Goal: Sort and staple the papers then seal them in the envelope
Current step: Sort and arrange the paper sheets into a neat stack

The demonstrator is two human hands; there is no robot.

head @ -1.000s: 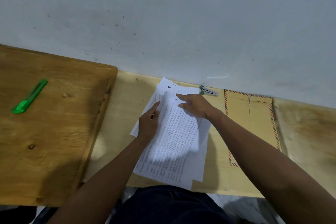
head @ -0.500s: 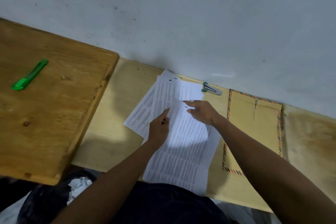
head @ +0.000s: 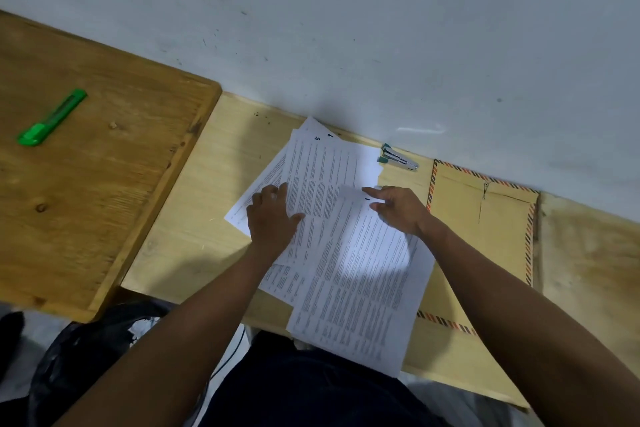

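Several printed white papers [head: 332,184] lie fanned out on the pale wooden table [head: 207,218], some with handwritten numbers at the top. My left hand [head: 272,218] rests flat on the left sheets with fingers spread. My right hand [head: 398,208] pinches the top corner of the nearest sheet [head: 360,288], which overhangs the table's front edge. A small green and silver stapler [head: 398,159] lies by the wall behind the papers. A brown envelope [head: 491,225] with a striped border lies to the right, partly under my right forearm.
A darker wooden board [head: 86,184] adjoins the table on the left, with a green utility knife [head: 52,118] on it. A white wall [head: 346,28] runs along the back. A black bag [head: 86,350] sits on the floor below left.
My left hand has moved left and flattened onto the left sheets. My right hand has drawn the nearest sheet toward me and to the right, spreading the pile.
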